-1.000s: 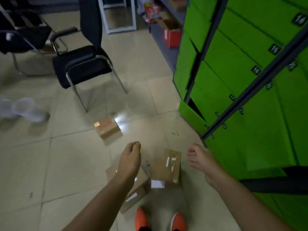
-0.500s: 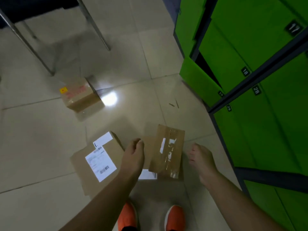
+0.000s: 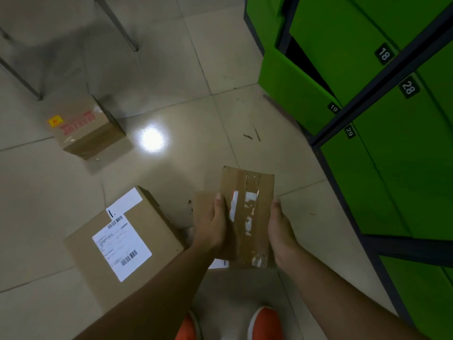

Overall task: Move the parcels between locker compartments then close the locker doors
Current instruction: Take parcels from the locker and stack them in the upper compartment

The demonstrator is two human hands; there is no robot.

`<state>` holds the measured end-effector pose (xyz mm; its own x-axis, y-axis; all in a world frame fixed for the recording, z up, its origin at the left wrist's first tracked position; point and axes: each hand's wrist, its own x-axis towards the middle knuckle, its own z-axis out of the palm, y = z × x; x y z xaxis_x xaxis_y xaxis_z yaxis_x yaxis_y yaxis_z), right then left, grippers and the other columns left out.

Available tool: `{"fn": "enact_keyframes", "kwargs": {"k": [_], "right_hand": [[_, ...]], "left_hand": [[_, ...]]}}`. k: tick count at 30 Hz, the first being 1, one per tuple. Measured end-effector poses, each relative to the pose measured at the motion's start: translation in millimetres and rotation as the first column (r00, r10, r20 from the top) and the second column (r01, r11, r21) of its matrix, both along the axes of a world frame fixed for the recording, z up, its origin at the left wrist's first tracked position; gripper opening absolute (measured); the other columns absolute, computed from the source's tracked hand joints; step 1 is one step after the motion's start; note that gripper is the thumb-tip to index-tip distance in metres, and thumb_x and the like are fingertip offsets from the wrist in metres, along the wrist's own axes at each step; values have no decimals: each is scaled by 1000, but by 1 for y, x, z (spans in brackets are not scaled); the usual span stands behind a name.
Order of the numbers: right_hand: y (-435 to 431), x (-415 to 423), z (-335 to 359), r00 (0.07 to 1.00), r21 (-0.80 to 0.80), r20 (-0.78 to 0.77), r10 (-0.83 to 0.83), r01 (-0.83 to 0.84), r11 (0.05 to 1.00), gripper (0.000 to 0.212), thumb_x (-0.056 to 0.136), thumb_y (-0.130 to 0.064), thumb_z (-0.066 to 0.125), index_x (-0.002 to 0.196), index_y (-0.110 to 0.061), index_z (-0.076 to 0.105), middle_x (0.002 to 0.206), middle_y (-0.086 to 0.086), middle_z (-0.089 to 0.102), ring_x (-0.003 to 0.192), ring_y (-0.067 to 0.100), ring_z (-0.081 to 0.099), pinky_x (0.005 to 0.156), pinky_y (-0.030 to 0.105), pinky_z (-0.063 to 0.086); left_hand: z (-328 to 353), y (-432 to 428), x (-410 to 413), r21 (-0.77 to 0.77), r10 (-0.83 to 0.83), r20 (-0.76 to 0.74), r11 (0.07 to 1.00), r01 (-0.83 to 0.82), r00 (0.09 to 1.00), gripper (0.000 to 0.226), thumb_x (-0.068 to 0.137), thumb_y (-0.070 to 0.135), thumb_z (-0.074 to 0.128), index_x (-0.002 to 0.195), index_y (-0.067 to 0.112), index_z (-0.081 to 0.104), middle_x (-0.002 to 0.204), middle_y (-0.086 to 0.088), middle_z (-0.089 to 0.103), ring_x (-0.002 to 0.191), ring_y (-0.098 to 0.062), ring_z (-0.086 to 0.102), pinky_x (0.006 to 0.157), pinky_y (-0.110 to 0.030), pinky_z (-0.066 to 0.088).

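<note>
Taped parcel (image 3: 247, 214), which lay untouched on the floor (image 3: 171, 69) a moment ago, now sits in my grip, left hand (image 3: 213, 231) and right hand (image 3: 282, 231) clasping its sides just above the floor; next, a locker compartment (image 3: 306, 67).

A flat brown taped parcel (image 3: 247, 214) stands at the centre of the floor scene, its torn white label patches facing up, gripped along both long edges. At its eight o'clock lies a broad cardboard box (image 3: 122, 244) bearing a white barcode label. Further off, at ten o'clock, sits a small carton (image 3: 89, 130) with red print. At two o'clock, green locker door 19 (image 3: 294, 92) hangs ajar.
</note>
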<state>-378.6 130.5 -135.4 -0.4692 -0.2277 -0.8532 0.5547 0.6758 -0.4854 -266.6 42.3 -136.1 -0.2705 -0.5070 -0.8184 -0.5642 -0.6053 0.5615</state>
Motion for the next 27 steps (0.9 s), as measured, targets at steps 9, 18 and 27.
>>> {"fn": "enact_keyframes", "kwargs": {"k": [9,18,27], "right_hand": [[2,10,47,991,-93,107,-80,90,992,106,73,-94,18,146,-28,56,140,10,66,127,35,61,113,63,42],[-12,-14,248,939,-439,173,-298,345,829,69,93,-81,28,117,-35,74,118,6,79,107,28,76,89,49,57],[-27,-17,493,975,-650,89,-202,210,731,80,95,-78,30,127,-19,74,118,10,79,103,27,78,84,42,61]], "left_hand": [[53,-8,0,-6,-69,-160,998,69,985,57,108,65,21,140,31,55,128,-4,69,115,-24,69,91,-39,56],[244,-45,-21,-307,-317,-344,927,213,884,77,95,83,26,161,45,30,151,6,45,130,-21,58,91,-36,57],[449,-79,-42,-527,-176,-368,849,-48,913,55,97,76,44,146,54,54,155,7,57,140,-15,57,120,-43,42]]}}
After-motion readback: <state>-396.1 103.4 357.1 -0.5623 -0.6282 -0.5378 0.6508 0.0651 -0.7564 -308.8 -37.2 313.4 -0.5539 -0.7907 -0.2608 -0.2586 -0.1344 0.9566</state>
